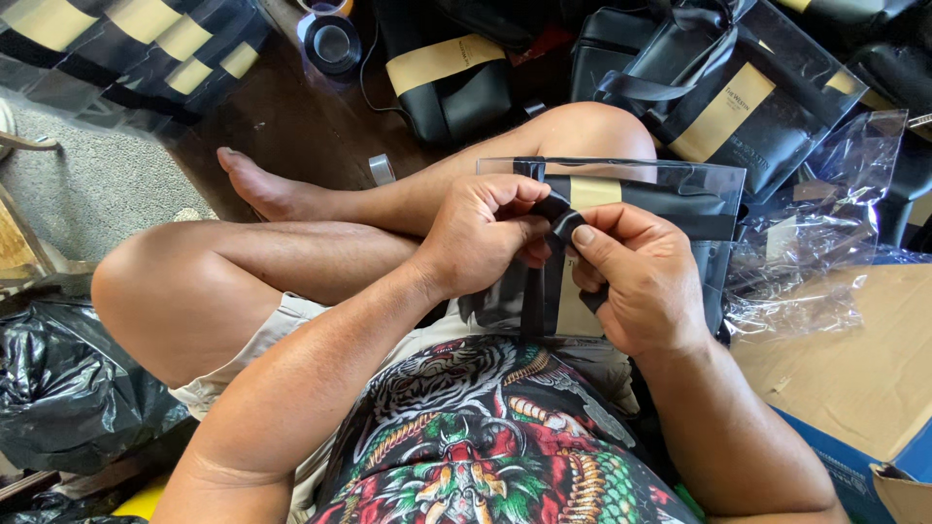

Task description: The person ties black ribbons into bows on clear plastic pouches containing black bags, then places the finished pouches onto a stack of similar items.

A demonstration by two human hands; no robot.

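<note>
A person sits cross-legged on a dark wooden floor (282, 126), working a black ribbon (561, 221) over a clear-sleeved black item with a tan band (636, 199) that rests on the lap.

Far to the left of the hands, a crumpled black plastic bag (68, 388) lies by the knee. Up and to the left, a row of finished-looking sleeved packs (146, 44) leans on the floor, and a roll of tape (332, 44) sits beyond the foot.

The left hand (482, 238) is closed, thumb and fingers pinching the ribbon at the sleeve's front. Touching it across the ribbon, the right hand (636, 281) is also closed, thumb pressed on top of the ribbon and fingers curled beneath.

Judging by the scene, the work is partway along: the item is already in its sleeve and a ribbon strand already runs down the sleeve's front below the hands, but no finished bow shows. More black items with tan bands (718, 107) are heaped above the right hand, one with loose ribbon on it. To the right of that hand lie empty clear sleeves (825, 243) and an open cardboard box (854, 378).

The knot itself is hidden between the fingers, so its shape cannot be told. The sleeve's lower part is covered by both hands, and the box runs off the frame's edge.
</note>
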